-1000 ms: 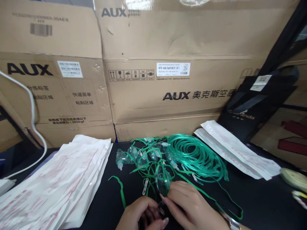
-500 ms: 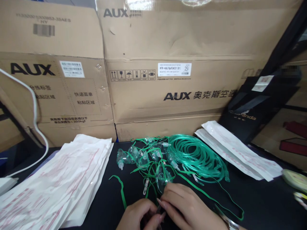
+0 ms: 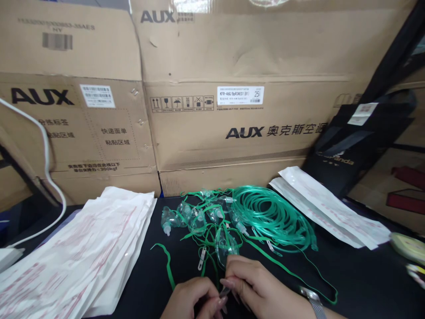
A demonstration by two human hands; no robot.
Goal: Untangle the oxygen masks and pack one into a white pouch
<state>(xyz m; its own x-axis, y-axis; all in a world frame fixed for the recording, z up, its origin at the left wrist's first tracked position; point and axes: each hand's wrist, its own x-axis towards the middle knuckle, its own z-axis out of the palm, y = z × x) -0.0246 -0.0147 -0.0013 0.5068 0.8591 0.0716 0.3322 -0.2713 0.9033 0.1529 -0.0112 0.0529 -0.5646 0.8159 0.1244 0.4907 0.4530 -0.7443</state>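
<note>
At the bottom edge, my left hand (image 3: 194,297) and my right hand (image 3: 254,283) meet with fingertips pinched together. Between them is a small greyish strip (image 3: 225,291), mostly covered by the fingers, so its kind is unclear. Just beyond my right hand's knuckles lies a clear green oxygen mask (image 3: 226,243). Several more masks (image 3: 198,220) lie behind it, tangled with green elastic straps (image 3: 169,263). A white metal clip (image 3: 201,258) rests beyond my left hand. My right wrist wears a watch (image 3: 312,297).
A coil of green tubing (image 3: 272,217) sits right of the masks. White printed pouches are stacked at left (image 3: 76,248), with more pouches (image 3: 332,212) at right. Large cardboard boxes (image 3: 232,146) wall off the back. A black bag (image 3: 348,146) leans at right; a white cable (image 3: 48,155) hangs at left.
My right hand has shifted slightly and its fingers have turned, showing more of the small greyish strip. My left hand stays nearly in place. The masks and tubing have not moved.
</note>
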